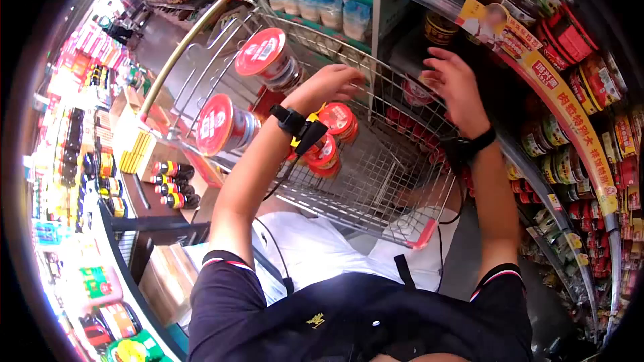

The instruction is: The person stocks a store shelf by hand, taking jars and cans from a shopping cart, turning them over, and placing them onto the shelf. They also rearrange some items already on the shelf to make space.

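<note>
My left hand (329,87) is over the shopping cart (376,181), its fingers partly curled above the basket with nothing seen in them. To the right, my right hand (453,84) is raised near the shelf side of the cart, fingers apart and empty. A red-lidded tub (261,53) and another red-lidded tub (218,124) lie tilted at the handle end of the cart. Beneath my left wrist, a red-lidded jar (337,121) and a second red-lidded jar (320,154) stand inside the basket.
Shelves of jars and packets with a yellow and red label strip (547,77) curve along the right. Bagged goods (315,7) sit on a green-edged shelf ahead. Dark bottles (176,184) and a cardboard box (168,278) are at the left. The cart handle (181,53) slants at upper left.
</note>
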Demonstrator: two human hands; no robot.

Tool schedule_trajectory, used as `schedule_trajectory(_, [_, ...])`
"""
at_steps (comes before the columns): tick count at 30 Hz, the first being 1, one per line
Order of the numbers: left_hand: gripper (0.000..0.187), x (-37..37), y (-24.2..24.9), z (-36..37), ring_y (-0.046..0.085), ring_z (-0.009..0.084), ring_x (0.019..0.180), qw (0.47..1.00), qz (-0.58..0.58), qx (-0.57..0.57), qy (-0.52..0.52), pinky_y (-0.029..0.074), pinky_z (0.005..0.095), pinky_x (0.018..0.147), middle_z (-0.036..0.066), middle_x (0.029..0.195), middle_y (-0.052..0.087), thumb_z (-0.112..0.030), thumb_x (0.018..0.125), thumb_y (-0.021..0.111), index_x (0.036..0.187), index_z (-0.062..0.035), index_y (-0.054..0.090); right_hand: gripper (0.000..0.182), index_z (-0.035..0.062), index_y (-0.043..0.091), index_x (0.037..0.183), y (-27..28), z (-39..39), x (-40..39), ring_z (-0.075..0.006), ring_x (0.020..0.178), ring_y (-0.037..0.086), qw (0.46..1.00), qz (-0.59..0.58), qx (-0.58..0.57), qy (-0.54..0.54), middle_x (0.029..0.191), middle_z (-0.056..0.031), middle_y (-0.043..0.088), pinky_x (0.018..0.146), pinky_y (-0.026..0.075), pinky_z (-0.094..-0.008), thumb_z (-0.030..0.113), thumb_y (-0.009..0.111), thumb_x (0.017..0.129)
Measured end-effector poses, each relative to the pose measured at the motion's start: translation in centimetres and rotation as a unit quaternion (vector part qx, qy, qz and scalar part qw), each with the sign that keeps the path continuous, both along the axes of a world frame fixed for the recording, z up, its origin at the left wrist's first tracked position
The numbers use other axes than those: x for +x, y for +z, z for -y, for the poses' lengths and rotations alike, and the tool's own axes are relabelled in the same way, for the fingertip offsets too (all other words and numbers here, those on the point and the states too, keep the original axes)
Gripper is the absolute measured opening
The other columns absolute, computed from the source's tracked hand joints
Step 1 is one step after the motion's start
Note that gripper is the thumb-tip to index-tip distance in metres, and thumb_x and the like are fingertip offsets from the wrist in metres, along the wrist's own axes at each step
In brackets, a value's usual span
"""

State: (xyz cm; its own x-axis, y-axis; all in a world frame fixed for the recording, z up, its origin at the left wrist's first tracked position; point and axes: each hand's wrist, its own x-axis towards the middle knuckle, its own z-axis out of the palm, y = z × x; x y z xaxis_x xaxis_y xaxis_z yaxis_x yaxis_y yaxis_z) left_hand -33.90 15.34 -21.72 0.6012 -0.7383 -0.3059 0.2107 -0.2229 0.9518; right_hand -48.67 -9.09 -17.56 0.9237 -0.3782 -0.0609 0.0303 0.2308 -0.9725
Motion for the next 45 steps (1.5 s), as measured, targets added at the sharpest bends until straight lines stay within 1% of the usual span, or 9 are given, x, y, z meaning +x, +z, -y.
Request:
schedule_trajectory(3, [0.041,0.3,-2.5,-2.5,0.054,0.0112,0.068,0.963,0.199,0.178,0.028,0.048,0.0245,0.065,0.006,0.084,0.063,-0.035,0.096,0.055,0.109,0.0024,0.062,0.031,0.0020,0.057,0.121,-1.4,-5.3,0.8,-0.0166,0.086,0.065,0.995,0.010,0.034,0.091,0.102,-0.0067,0.064,0.078,0.054,-0.0298,0.017,0.060,0.094])
schedule_trajectory(5, [0.044,2.8,-6.1,-3.5,0.067,0.0371,0.092,0.890,0.319,0.323,-0.052,0.053,0.0390,0.084,0.022,0.100,0.070,-0.037,0.092,0.055,0.100,0.0045,0.068,0.029,0.0027,0.058,0.120,-4.1,-8.4,1.8,-0.0153,0.089,0.065,0.984,0.015,0.040,0.174,0.102,-0.0070,0.064,0.079,0.055,-0.0294,0.017,0.062,0.095])
schedule_trajectory(6, [0.040,1.9,-6.7,-4.6,0.067,0.0392,0.097,0.822,0.433,0.370,-0.032,0.053,0.0432,0.085,0.025,0.105,0.068,-0.034,0.092,0.054,0.103,0.0018,0.070,0.029,0.0022,0.057,0.120,-5.5,-9.8,2.4,-0.0160,0.090,0.065,0.978,-0.047,0.036,0.200,0.103,-0.0072,0.064,0.080,0.055,-0.0303,0.018,0.061,0.096])
schedule_trajectory(9, [0.032,1.6,-6.3,-6.3,0.068,0.0318,0.104,0.749,0.428,0.496,-0.097,0.055,0.0446,0.084,0.018,0.112,0.069,-0.024,0.090,0.052,0.108,-0.0066,0.072,0.032,0.0033,0.055,0.124,-10.1,-12.7,3.1,-0.0155,0.094,0.066,0.955,-0.097,0.043,0.276,0.110,-0.0070,0.066,0.083,0.055,-0.0303,0.021,0.058,0.098])
schedule_trajectory(12, [0.031,1.7,-5.7,-6.8,0.068,0.0293,0.105,0.694,0.412,0.571,-0.147,0.054,0.0426,0.079,0.011,0.109,0.071,-0.035,0.086,0.064,0.108,-0.0135,0.073,0.031,0.0049,0.055,0.124,-13.4,-13.4,3.3,-0.0138,0.097,0.065,0.929,-0.199,-0.064,0.305,0.113,-0.0050,0.066,0.085,0.053,-0.0287,0.024,0.056,0.099])
schedule_trajectory(20, [0.038,2.5,-6.7,-6.9,0.070,0.0230,0.100,0.712,0.261,0.613,-0.222,0.054,0.0367,0.081,0.007,0.106,0.073,-0.043,0.086,0.058,0.110,-0.0177,0.073,0.031,0.0070,0.055,0.124,-17.6,-14.2,2.2,-0.0116,0.100,0.062,0.904,-0.225,-0.114,0.346,0.114,-0.0016,0.062,0.084,0.052,-0.0275,0.025,0.056,0.099])
schedule_trajectory(30, [0.055,1.5,-9.2,-6.3,0.071,0.0282,0.095,0.773,0.384,0.496,-0.092,0.054,0.0387,0.078,0.016,0.100,0.072,-0.055,0.085,0.060,0.101,-0.0048,0.073,0.037,0.0024,0.051,0.130,-15.4,-15.2,1.5,-0.0101,0.087,0.061,0.932,-0.180,-0.017,0.313,0.105,-0.0031,0.062,0.077,0.053,-0.0260,0.018,0.055,0.097])
schedule_trajectory(35, [0.053,1.1,-8.8,-5.6,0.070,0.0315,0.091,0.831,0.306,0.459,-0.074,0.054,0.0395,0.079,0.019,0.096,0.072,-0.051,0.085,0.062,0.100,-0.0010,0.073,0.034,0.0002,0.051,0.126,-12.7,-15.1,1.1,-0.0074,0.081,0.059,0.949,-0.182,-0.011,0.256,0.098,-0.0020,0.062,0.073,0.052,-0.0241,0.016,0.055,0.096])
schedule_trajectory(45, [0.047,2.6,-9.6,-5.1,0.070,0.0242,0.077,0.917,0.187,0.352,-0.028,0.053,0.0376,0.068,0.019,0.088,0.072,-0.031,0.076,0.075,0.098,0.0110,0.069,0.053,0.0020,0.041,0.141,-14.9,-13.7,2.7,-0.0189,0.118,0.054,0.962,-0.171,-0.092,0.193,0.134,-0.0103,0.053,0.092,0.049,-0.0351,0.027,0.056,0.097])
